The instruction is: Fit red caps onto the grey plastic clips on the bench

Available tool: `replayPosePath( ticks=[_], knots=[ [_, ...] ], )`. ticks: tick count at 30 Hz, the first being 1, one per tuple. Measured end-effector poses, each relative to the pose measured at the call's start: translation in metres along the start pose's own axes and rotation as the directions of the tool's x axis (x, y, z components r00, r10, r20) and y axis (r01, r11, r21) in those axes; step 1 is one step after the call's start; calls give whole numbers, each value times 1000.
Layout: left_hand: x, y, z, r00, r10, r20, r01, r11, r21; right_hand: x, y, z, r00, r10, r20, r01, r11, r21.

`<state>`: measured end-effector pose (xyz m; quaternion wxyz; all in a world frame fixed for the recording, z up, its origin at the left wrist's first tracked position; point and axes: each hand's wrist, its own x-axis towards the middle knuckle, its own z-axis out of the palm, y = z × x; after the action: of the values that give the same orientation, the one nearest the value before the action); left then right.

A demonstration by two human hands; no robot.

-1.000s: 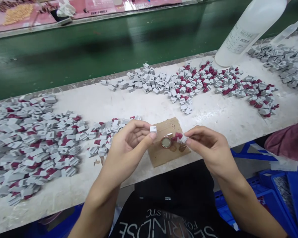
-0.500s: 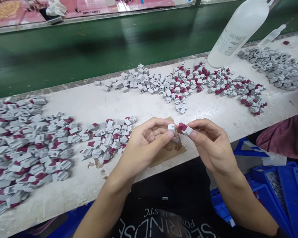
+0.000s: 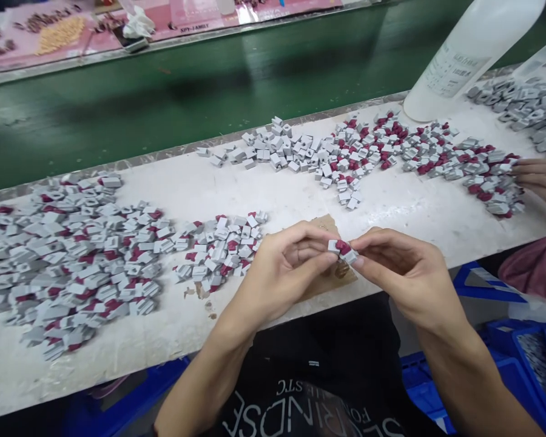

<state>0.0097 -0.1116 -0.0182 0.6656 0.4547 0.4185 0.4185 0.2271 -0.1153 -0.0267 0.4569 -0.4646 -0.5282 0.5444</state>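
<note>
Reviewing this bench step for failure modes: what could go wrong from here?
The left hand and right hand pinch the grey piece and red-tipped piece by fingertips over the table edge; a slip might drop them. A co-worker's hand in the nearby pile may scatter parts.

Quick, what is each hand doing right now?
Left hand: fingers pinched shut on a small grey piece.
Right hand: fingers pinched shut on a grey and red piece.

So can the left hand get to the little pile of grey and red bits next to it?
Probably yes. The left hand sits right beside the small pile with nothing between them, though its fingers hold a grey piece.
</note>
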Motion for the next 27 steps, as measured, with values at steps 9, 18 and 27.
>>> replayPosePath(
  ticks=[9,18,27],
  knots=[
    [-12,12,-13,997,22,69,-40,962,269,-2,0,0,996,10,87,-12,1000,23],
    [-16,6,-9,993,75,94,-97,962,257,-7,7,-1,992,-27,125,26,1000,9],
    [-30,26,-86,869,247,-429,211,598,773,15,13,-52,953,-158,-258,34,904,-427]
  ],
)
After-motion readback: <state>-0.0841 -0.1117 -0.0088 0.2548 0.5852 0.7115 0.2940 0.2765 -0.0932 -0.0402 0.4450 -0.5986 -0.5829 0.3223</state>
